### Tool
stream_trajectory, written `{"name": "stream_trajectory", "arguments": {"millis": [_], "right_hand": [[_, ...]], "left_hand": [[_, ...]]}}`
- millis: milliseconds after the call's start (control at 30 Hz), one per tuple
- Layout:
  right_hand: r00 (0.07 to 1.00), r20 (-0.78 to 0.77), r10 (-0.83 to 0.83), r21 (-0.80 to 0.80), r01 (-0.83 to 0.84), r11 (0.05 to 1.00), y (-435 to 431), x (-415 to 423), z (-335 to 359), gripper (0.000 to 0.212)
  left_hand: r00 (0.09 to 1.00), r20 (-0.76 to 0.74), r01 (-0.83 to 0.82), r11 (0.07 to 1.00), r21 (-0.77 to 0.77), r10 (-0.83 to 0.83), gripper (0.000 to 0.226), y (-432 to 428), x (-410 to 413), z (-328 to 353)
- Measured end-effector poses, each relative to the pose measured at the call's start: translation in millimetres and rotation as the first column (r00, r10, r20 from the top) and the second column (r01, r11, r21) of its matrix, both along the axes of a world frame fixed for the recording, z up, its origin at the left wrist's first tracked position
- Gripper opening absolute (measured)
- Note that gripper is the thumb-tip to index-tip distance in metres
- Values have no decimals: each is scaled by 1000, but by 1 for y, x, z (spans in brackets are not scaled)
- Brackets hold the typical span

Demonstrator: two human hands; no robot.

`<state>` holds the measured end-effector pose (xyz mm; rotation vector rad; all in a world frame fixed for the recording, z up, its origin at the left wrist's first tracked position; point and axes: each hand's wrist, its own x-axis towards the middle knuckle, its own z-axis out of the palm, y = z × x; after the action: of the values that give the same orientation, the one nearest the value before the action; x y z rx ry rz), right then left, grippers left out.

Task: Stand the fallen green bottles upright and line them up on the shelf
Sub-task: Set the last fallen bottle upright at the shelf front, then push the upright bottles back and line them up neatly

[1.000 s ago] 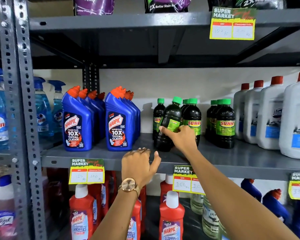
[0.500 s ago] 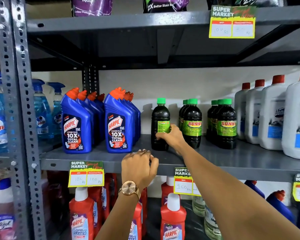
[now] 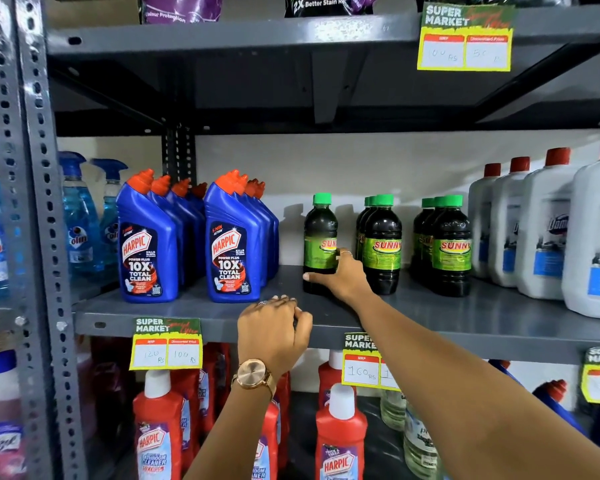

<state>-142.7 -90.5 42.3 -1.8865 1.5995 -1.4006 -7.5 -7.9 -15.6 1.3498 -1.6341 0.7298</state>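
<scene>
A dark green-capped Sunny bottle (image 3: 320, 233) stands upright on the grey middle shelf (image 3: 465, 313). My right hand (image 3: 343, 277) wraps around its lower half from the right, thumb across the front. To its right stand two short rows of the same green bottles (image 3: 381, 244), (image 3: 451, 244), all upright. My left hand (image 3: 274, 332) rests curled on the shelf's front edge, holding no bottle.
Blue Harpic bottles (image 3: 232, 244) stand left of the held bottle. White jugs with red caps (image 3: 548, 230) fill the right end. Blue spray bottles (image 3: 80, 220) sit beyond the upright post (image 3: 32, 237). Price tags (image 3: 167, 344) hang off the edge; red Harpic bottles (image 3: 340, 431) below.
The bottle was tilted in my right hand a second ago; it now stands upright with its label turned more to the front. My right hand slid lower on it.
</scene>
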Motion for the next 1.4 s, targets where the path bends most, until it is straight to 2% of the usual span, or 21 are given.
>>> {"name": "stream_trajectory", "arguments": {"millis": [100, 233, 467, 633, 800, 833, 867, 933, 967, 1000, 1067, 1133, 1167, 1200, 1233, 1300, 1400], "right_hand": [[999, -26, -25, -17, 25, 1000, -1, 4, -1, 87], [999, 4, 38, 13, -38, 999, -3, 1, 0, 64], [997, -43, -62, -13, 61, 998, -11, 4, -1, 87], [994, -63, -92, 23, 93, 995, -14, 7, 0, 92], [998, -53, -44, 38, 46, 998, -11, 6, 0, 94], [999, -35, -24, 74, 26, 997, -9, 4, 1, 92], [1000, -9, 6, 101, -5, 995, -6, 0, 2, 80], [999, 16, 28, 162, -30, 986, -3, -21, 2, 44], [1000, 15, 11, 195, -14, 981, 0, -35, 3, 46], [1000, 22, -12, 214, 7, 977, 4, -50, 5, 51], [992, 25, -121, 232, 112, 966, 8, -81, 6, 52], [981, 17, -191, 259, 181, 949, 13, -106, 8, 55], [979, 23, -200, 279, 186, 942, 13, -114, 10, 68], [980, 32, -196, 305, 178, 936, 12, -118, 10, 91], [985, 50, -166, 317, 142, 938, 10, -120, 10, 106], [991, 87, -97, 303, 67, 951, 4, -119, 7, 103], [993, 87, -83, 263, 58, 963, 1, -111, 4, 87]], "left_hand": [[1000, 4, -10, 1000, 4, 10, 33, 0, 1, 0], [1000, 0, -13, 1000, 10, 13, 33, 0, 0, 0], [1000, 16, 5, 999, 37, -5, 29, 0, 1, -1], [999, 20, 36, 998, 42, -37, 26, 1, 2, 0], [998, 24, -62, 982, 177, 58, 35, 7, 2, 6], [996, 40, -89, 968, 237, 81, 36, 10, 0, 12], [995, 51, -99, 954, 282, 88, 35, 12, 0, 19], [996, 75, -77, 928, 364, 53, 33, 8, 0, 34], [998, 68, -41, 910, 412, 14, 32, 3, -1, 42], [999, 17, 35, 884, 466, -48, 33, -4, -4, 50], [967, -193, 247, 807, 536, -167, 37, -25, -12, 63], [910, -383, 367, 747, 555, -162, 72, -47, -24, 68], [883, -450, 397, 724, 564, -134, 93, -57, -29, 69], [860, -501, 415, 707, 573, -99, 108, -66, -33, 68], [841, -538, 426, 694, 581, -66, 116, -74, -36, 65], [827, -562, 421, 692, 586, -26, 119, -87, -41, 60], [862, -506, 357, 714, 602, -5, 103, -96, -42, 57]]}}
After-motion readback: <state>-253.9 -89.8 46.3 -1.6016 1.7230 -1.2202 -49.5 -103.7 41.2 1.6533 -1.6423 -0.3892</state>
